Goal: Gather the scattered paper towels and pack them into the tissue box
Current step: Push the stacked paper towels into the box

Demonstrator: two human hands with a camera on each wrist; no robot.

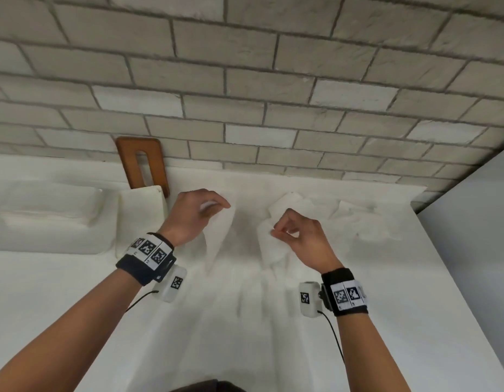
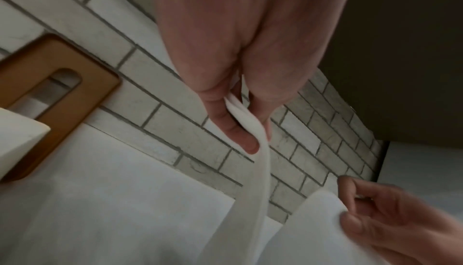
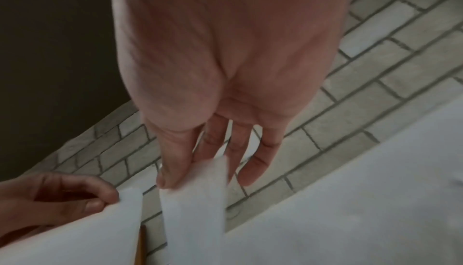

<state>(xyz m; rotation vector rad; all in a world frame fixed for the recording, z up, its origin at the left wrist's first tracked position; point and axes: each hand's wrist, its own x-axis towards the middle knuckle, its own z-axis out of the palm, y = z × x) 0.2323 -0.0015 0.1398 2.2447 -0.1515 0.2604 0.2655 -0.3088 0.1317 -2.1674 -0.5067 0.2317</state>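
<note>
Both hands are up over the white desk (image 1: 358,321), and between them we hold one paper towel (image 1: 216,239) by its top edge. Our left hand (image 1: 198,212) pinches one corner between thumb and fingertips; in the left wrist view the paper bunches into a narrow fold between the thumb and the fingers (image 2: 238,130) and hangs down from there. Our right hand (image 1: 297,234) pinches the other corner between thumb and forefinger, with the remaining fingers (image 3: 260,160) loosely extended behind the sheet. The towel droops toward the desk between the two grips.

More loose paper towels (image 1: 330,213) lie crumpled on the desk just beyond our right hand, near the brick-pattern wall (image 1: 245,94). To the left of our left hand sits the white tissue box (image 1: 55,216), with folded towels showing inside it. A wooden lid (image 1: 144,162) with a long slot leans upright against the wall behind the box's right end.
</note>
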